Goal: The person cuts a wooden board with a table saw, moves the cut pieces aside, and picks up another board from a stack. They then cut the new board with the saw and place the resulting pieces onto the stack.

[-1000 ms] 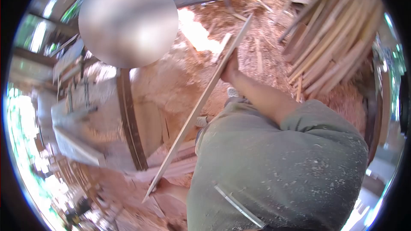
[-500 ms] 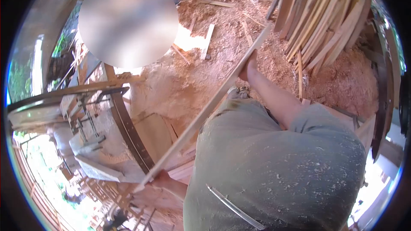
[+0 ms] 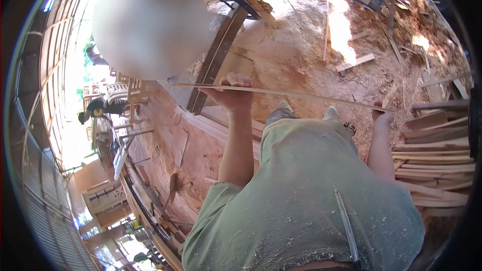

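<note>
Floor (image 3: 156, 153): reddish ground, scattered with shavings (image 3: 369, 83) and loose offcuts (image 3: 358, 62), with patches of sunlight.
Room: open and glaring at left — chairs (image 3: 135, 92) and a person (image 3: 114, 108) in dark clothing, far off.
Wood stack (image 3: 434, 158): long pieces lying at the right, near the right grip (image 3: 384, 117).
Wooden strip (image 3: 314, 97): raised above the floor, spanning both hands.
Left grip (image 3: 235, 99): closed on the strip near its left end — fingers past the far edge.
Right grip: closed on the strip's right end.
</note>
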Tool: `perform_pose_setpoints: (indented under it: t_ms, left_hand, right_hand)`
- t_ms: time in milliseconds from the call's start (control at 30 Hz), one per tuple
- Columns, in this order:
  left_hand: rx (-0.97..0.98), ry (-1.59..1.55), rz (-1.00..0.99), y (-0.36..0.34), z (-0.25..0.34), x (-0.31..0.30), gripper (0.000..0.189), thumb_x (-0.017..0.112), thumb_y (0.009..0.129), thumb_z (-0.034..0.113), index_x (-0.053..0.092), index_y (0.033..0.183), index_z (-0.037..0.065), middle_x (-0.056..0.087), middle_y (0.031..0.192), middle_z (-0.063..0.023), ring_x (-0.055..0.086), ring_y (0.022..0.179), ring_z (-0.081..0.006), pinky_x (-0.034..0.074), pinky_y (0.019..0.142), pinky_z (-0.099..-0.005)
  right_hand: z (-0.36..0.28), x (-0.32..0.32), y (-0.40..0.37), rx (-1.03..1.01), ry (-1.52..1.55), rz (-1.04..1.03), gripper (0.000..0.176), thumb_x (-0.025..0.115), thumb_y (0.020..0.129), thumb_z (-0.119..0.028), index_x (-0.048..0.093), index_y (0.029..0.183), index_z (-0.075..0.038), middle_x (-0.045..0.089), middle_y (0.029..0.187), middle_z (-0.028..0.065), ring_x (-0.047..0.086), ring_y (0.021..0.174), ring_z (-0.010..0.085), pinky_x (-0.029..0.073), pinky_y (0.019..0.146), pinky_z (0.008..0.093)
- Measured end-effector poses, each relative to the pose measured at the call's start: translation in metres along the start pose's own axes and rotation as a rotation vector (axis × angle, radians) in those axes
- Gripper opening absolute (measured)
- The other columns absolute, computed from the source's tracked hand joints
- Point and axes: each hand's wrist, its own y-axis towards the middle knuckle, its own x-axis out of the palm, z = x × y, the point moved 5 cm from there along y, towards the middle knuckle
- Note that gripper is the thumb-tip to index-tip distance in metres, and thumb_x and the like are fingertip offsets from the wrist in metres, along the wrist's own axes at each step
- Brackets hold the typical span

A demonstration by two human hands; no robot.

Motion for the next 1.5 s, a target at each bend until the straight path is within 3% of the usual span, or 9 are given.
perform_pose_setpoints:
  t_ms: [100,267,500,733,800,967,1200,1267,1500]
  left_hand:
    - [-0.006,0.001,0.321,-0.006,-0.011,0.019,0.065,0.053,0.088,0.068,0.07,0.092,0.005,0.068,0.102,-0.0109,0.066,0.09,-0.0264,0.052,0.078,-0.0463]
    - [-0.47,0.575,0.299,0.029,-0.063,0.046,0.043,0.053,0.101,0.037,0.05,0.13,0.006,0.063,0.121,-0.0149,0.064,0.112,-0.027,0.057,0.089,-0.0407]
    - [-0.52,0.693,0.467,0.067,-0.211,-0.057,0.036,0.055,0.101,0.031,0.056,0.124,0.004,0.065,0.112,-0.0099,0.066,0.097,-0.02,0.055,0.085,-0.034]
    - [-0.279,1.4,-0.096,0.133,-0.246,-0.093,0.027,0.065,0.093,0.024,0.066,0.105,0.0,0.067,0.096,-0.0067,0.062,0.083,-0.0124,0.049,0.07,-0.0268]
    - [-0.521,1.166,0.1,0.166,-0.262,-0.128,0.029,0.063,0.095,0.025,0.065,0.105,-0.001,0.066,0.089,-0.0069,0.061,0.075,-0.0128,0.048,0.063,-0.0273]
    - [-0.495,1.042,0.431,0.304,-0.223,-0.157,0.047,0.064,0.093,0.034,0.065,0.105,-0.011,0.069,0.087,-0.0124,0.063,0.079,-0.0178,0.05,0.069,-0.0335]
    - [-0.323,1.129,0.225,0.427,-0.148,-0.12,0.032,0.06,0.098,0.031,0.065,0.1,-0.001,0.065,0.074,-0.0053,0.059,0.056,-0.0105,0.044,0.045,-0.0249]
    - [-0.412,1.224,0.19,0.441,-0.14,-0.12,0.039,0.062,0.096,0.034,0.068,0.103,-0.003,0.068,0.077,-0.0064,0.063,0.071,-0.0151,0.05,0.063,-0.0303]
    - [-0.073,1.239,0.255,0.448,-0.185,-0.221,0.039,0.063,0.096,0.033,0.067,0.108,-0.004,0.071,0.092,-0.0108,0.067,0.08,-0.0164,0.051,0.07,-0.0311]
  right_hand:
    - [0.011,0.02,-0.013,0.041,-0.202,-0.031,0.048,0.04,0.097,-0.045,0.057,0.11,-0.002,0.062,0.08,0.015,0.062,0.072,0.0293,0.055,0.064,0.0431]
    - [0.039,0.066,-0.089,0.349,-0.69,-0.323,0.045,0.062,0.091,-0.043,0.056,0.114,-0.005,0.059,0.103,0.0099,0.059,0.077,0.0269,0.052,0.075,0.0408]
    - [0.03,0.009,-0.051,0.09,-1.126,-0.171,0.035,0.061,0.09,-0.04,0.056,0.111,-0.011,0.059,0.093,0.0041,0.059,0.077,0.0186,0.048,0.066,0.0356]
    - [-0.029,-0.124,-0.115,0.089,-0.846,0.337,0.022,0.056,0.093,-0.037,0.051,0.089,-0.016,0.05,0.071,0.0003,0.047,0.053,0.0131,0.037,0.044,0.0311]
    - [-0.037,-0.16,-0.134,0.097,-0.867,0.365,0.024,0.055,0.093,-0.038,0.052,0.095,-0.014,0.053,0.079,0.0022,0.05,0.06,0.0145,0.04,0.049,0.0317]
    - [-0.028,-0.117,-0.176,0.034,-0.861,0.468,0.036,0.055,0.093,-0.041,0.054,0.11,-0.01,0.059,0.1,0.0063,0.058,0.081,0.0179,0.046,0.062,0.0334]
    - [0.005,-0.026,-0.16,-0.044,-0.812,0.308,0.03,0.058,0.092,-0.037,0.056,0.106,-0.01,0.059,0.091,0.0035,0.059,0.075,0.0159,0.046,0.059,0.0322]
    - [0.01,-0.002,-0.174,-0.112,-0.836,0.245,0.028,0.059,0.092,-0.035,0.057,0.104,-0.01,0.059,0.088,0.0031,0.058,0.072,0.0156,0.046,0.059,0.0321]
    - [-0.009,-0.051,-0.12,-0.173,-1.229,-0.07,0.015,0.057,0.094,-0.028,0.059,0.088,-0.014,0.055,0.074,-0.001,0.054,0.06,0.0124,0.041,0.048,0.0261]
